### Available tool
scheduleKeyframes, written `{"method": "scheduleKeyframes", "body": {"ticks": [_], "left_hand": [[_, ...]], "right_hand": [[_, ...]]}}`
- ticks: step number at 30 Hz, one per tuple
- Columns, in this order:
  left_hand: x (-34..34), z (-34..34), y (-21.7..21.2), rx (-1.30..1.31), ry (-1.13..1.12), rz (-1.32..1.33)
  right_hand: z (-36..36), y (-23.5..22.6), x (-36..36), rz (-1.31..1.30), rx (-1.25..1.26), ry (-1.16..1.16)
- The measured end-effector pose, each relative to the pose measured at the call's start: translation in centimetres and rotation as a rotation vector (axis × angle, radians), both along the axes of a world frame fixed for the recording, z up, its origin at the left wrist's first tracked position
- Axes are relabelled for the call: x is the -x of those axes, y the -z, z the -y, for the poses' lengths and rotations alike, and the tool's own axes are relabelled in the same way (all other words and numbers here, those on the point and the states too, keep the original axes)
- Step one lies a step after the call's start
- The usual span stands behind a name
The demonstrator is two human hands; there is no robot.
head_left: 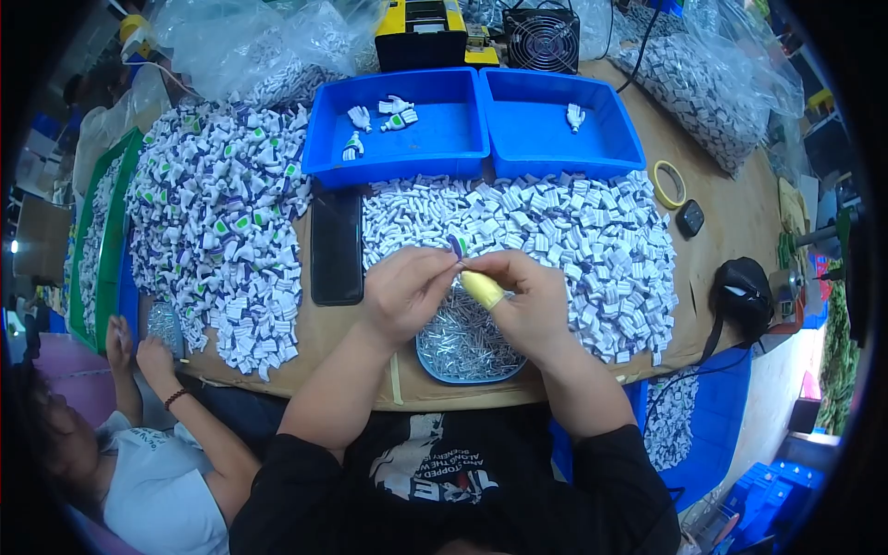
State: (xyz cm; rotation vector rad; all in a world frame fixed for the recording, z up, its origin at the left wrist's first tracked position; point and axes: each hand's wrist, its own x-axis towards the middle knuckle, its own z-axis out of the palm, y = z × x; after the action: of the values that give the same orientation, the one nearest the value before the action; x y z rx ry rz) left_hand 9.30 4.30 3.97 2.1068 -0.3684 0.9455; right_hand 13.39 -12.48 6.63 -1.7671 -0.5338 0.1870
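My left hand (407, 289) and my right hand (529, 294) meet above a blue tray of metal pins (467, 344), fingertips pinched together. Between them pokes up a small toy-hand part (458, 244), purple with a green patch, gripped by my left fingers. What my right fingertips pinch is hidden at the meeting point. Yellow tape (483, 289) wraps my right thumb. Just beyond my hands spreads a heap of small white striped plastic pieces (573, 231).
Two blue bins (398, 165) (566, 166) hold a few toy hands. Left lies a pile of toy-hand parts (222, 213), beside a black phone (337, 248). Tape roll (670, 184), small black device (689, 218) and black pouch (743, 294) sit right. A co-worker's hands (153, 361) are at left.
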Motion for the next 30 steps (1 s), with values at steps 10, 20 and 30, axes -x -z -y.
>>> {"method": "scheduleKeyframes", "body": {"ticks": [10, 20, 30], "left_hand": [[-0.1, -1.1, 0.2, -0.004, 0.17, -0.018], [0.7, -0.4, -0.8, -0.085, 0.145, 0.064], [7.9, -4.1, 0.0, -0.183, -0.163, -0.617]], "right_hand": [[0.1, 0.3, -0.5, 0.485, 0.102, -0.209], [0.4, -0.7, -1.1, 0.18, -0.009, -0.392], [3.3, 0.8, -5.2, 0.419, 0.503, 0.307]]}}
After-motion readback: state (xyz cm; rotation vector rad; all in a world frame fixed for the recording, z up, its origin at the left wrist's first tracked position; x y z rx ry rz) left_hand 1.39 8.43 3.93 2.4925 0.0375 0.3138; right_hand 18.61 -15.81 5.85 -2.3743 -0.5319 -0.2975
